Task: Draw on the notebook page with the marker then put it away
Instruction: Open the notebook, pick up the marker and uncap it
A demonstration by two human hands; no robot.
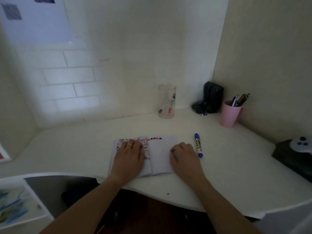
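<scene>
An open notebook (159, 153) lies on the white desk (236, 174), its left page covered in coloured marks and a short row of marks along the top of the right page. My left hand (129, 155), with a ring, rests flat on the left page. My right hand (183, 157) sits on the right page's outer edge with fingers curled, holding nothing. A blue capped marker (198, 145) lies on the desk just right of my right hand, apart from it.
A clear jar (166, 100) with two markers stands at the back. A pink cup (230, 114) of pens is at the back right, beside a black device (211, 97). A dark object with a game controller (300, 146) occupies the right edge.
</scene>
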